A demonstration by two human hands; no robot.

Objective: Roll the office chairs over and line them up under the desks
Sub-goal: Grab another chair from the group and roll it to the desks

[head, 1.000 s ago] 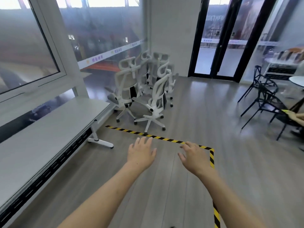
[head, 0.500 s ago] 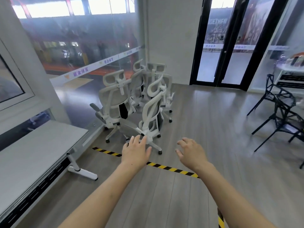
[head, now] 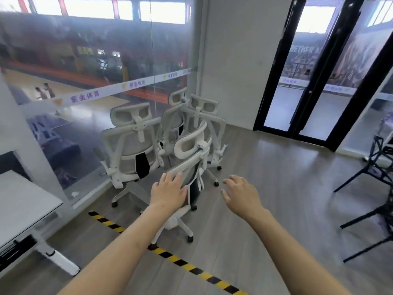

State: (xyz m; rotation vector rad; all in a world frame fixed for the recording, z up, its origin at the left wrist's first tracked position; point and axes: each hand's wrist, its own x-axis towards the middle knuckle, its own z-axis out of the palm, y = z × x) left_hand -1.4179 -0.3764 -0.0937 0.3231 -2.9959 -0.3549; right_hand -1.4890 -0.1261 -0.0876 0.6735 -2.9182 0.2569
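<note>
my left hand [head: 168,193] is spread flat, fingers apart, right at the near edge of the closest white mesh office chair [head: 191,165]; i can't tell if the palm is touching the frame or just short of it. my right hand [head: 240,193] hangs beside the chair's other side, fingers loosely curled and apart, holding nothing.

the chair stands at the front of a tight cluster of white office chairs [head: 136,150] packed against the glass wall [head: 85,81], just past the yellow-and-black floor tape [head: 180,262]. the white surface [head: 23,203] it should go under is off to my left.

i judge it will roll easily on its casters over the smooth wood floor [head: 276,188], but it will want to swivel and the back may recline if pushed high up. the mesh is soft and gives, so i'd take the stiff plastic rim of the backrest on both sides (not the headrest, which looks adjustable and wobbly). the arms and bases of neighbouring chairs look close enough to snag, so pull it clear first.
</note>
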